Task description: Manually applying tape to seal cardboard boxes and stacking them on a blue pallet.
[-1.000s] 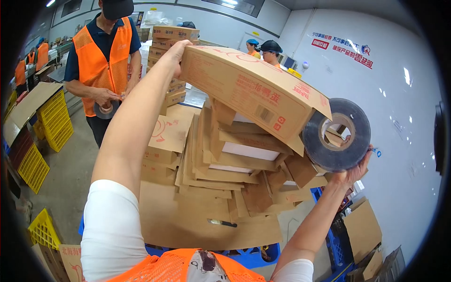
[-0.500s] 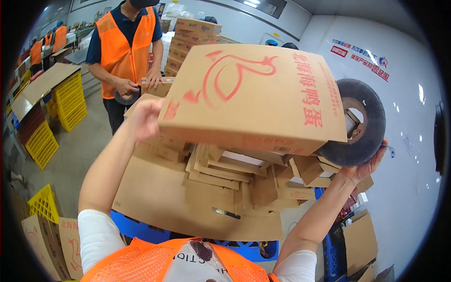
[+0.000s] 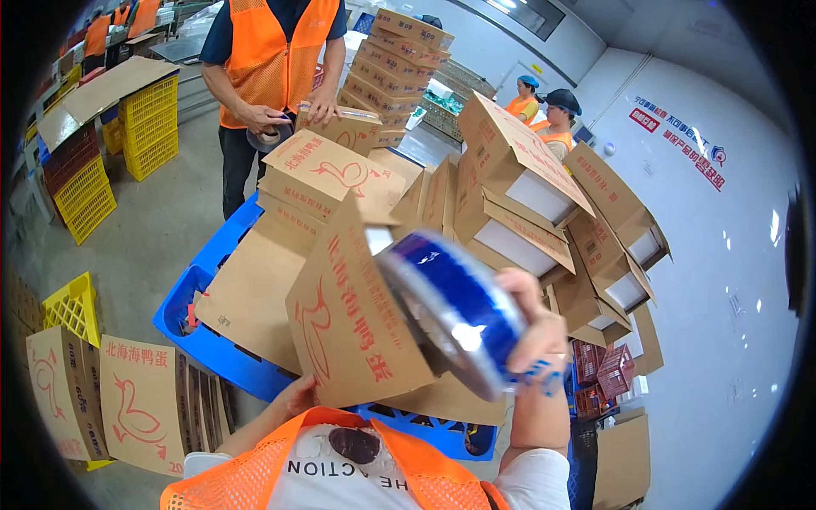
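My left hand (image 3: 297, 393) grips the lower left of a printed cardboard box (image 3: 336, 297), tilted in front of my chest. In my right hand (image 3: 531, 327) is a large, blurred roll of tape (image 3: 455, 310), seen edge-on with a shiny blue band, just right of that box and partly over it. Beneath and beyond lie a flat cardboard sheet (image 3: 246, 310) on a blue plastic pallet (image 3: 217, 353), closed printed boxes (image 3: 327, 174) and, to the right, stacked boxes (image 3: 523, 238) with flaps out and white inserts showing.
A co-worker in an orange vest (image 3: 276, 64) stands across, hands on a box and tape roll. Behind are a tall box stack (image 3: 391, 85) and more workers (image 3: 557, 123). Yellow crates (image 3: 149, 136) stand left, folded cartons (image 3: 136, 408) lower left, a white wall (image 3: 705, 280) right.
The box in my hands has come down from head height to in front of my chest and tilted. The tape roll has dropped leftward and turned edge-on, uncovering the stacked boxes behind.
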The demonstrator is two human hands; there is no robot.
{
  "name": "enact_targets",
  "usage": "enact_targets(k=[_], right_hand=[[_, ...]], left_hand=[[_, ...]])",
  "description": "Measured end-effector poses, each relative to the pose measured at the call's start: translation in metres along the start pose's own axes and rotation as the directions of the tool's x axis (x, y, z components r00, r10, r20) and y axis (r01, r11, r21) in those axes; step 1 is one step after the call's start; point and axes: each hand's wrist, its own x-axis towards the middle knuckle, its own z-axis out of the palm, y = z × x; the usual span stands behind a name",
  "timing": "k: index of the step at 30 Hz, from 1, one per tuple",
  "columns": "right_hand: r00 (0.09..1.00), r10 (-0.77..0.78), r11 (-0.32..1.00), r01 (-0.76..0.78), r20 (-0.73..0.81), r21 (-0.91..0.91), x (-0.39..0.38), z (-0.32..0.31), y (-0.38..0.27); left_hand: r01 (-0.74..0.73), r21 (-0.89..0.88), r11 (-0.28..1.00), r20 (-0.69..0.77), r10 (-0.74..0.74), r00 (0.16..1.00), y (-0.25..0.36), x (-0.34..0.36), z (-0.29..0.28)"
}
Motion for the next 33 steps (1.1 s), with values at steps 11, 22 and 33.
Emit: enact_targets(k=[11,22,33], right_hand=[[0.983,0.18,0.923,-0.176,0.02,0.343,-0.037,0.006,0.039],[0.977,0.166,0.897,-0.092,-0.136,0.432,-0.064,0.01,0.034],[0.805,-0.229,0.96,0.28,-0.547,0.01,-0.095,0.023,-0.04]], left_hand=[[-0.396,0.911,-0.11,0.35,-0.3,0.888,0.047,-0.01,0.012],[-0.423,0.905,0.051,0.425,-0.196,0.884,0.225,0.054,0.153],[-0.457,0.877,0.148,0.463,-0.007,0.886,0.2,0.019,0.121]])
